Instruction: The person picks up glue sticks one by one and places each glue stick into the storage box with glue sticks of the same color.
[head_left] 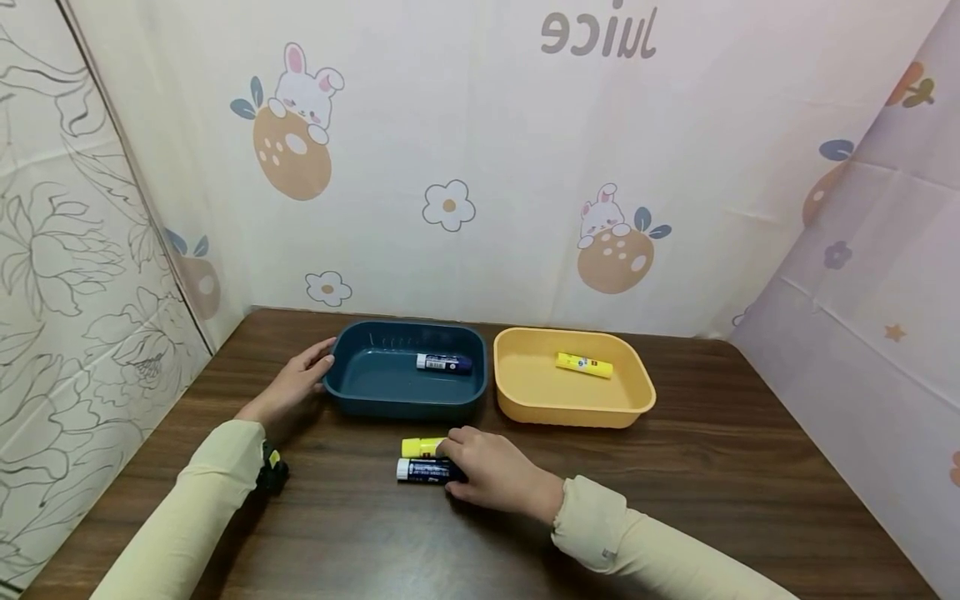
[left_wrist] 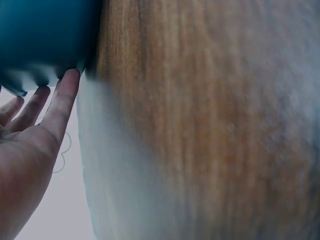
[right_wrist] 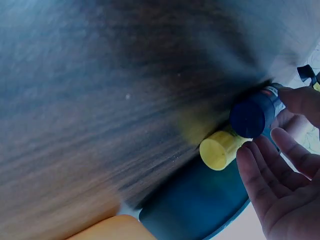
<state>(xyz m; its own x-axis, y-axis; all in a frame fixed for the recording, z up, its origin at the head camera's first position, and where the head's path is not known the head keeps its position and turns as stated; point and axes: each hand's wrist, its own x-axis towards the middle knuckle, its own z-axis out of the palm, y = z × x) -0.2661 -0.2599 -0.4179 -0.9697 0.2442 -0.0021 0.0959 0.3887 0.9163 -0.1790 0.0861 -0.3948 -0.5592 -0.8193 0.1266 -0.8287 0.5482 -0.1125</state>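
Observation:
Fingers of my left hand (head_left: 296, 382) lie loosely extended against the left end of the dark blue tray (head_left: 405, 408); the left wrist view shows fingertips touching its wall. My right hand (head_left: 495, 471) bends over two glue sticks lying side by side on the table, its thumb by the dark blue glue stick (head_left: 423, 471) and its fingers by the yellow glue stick (head_left: 418, 447), pinching the pair. Its palm hides their right ends in the head view. In the right wrist view, the dark blue cap (right_wrist: 247, 117) and the yellow end (right_wrist: 215, 152) show.
Inside the blue tray lies another dark blue glue stick (head_left: 444, 363). Right of it, a yellow tray (head_left: 573, 415) holds a yellow glue stick (head_left: 584, 365). Both trays stand on the brown wooden table (head_left: 337, 533), near the printed curtain (head_left: 480, 275) behind.

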